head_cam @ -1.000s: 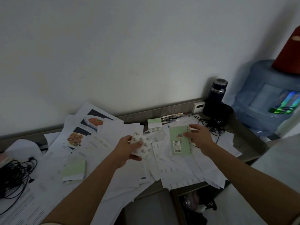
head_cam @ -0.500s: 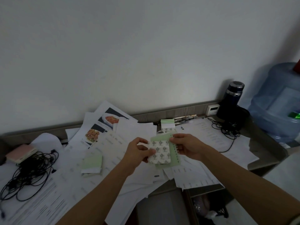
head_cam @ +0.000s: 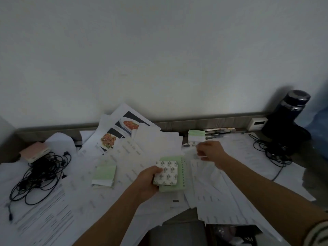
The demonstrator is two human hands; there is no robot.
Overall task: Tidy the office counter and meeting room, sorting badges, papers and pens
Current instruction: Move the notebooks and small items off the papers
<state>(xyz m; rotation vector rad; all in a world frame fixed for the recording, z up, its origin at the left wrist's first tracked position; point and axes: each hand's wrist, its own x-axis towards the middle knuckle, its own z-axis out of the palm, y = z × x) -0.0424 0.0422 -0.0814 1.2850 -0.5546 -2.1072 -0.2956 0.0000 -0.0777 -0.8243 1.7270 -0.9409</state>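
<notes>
Papers (head_cam: 221, 189) cover the table (head_cam: 305, 158); near its front edge the left grip (head_cam: 149, 181) clutches a patterned card (head_cam: 166, 173) atop a green notebook (head_cam: 170, 188). Right grip (head_cam: 209, 151), blurred, hangs nearer the back edge; hold unclear.

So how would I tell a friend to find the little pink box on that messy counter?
Start at the long counter along the wall and go to its far left end, where a tangle of black cables lies. The pink box sits at the back edge of that tangle, close to the wall. It is the only pink, blocky thing there, among flat white papers.
</notes>
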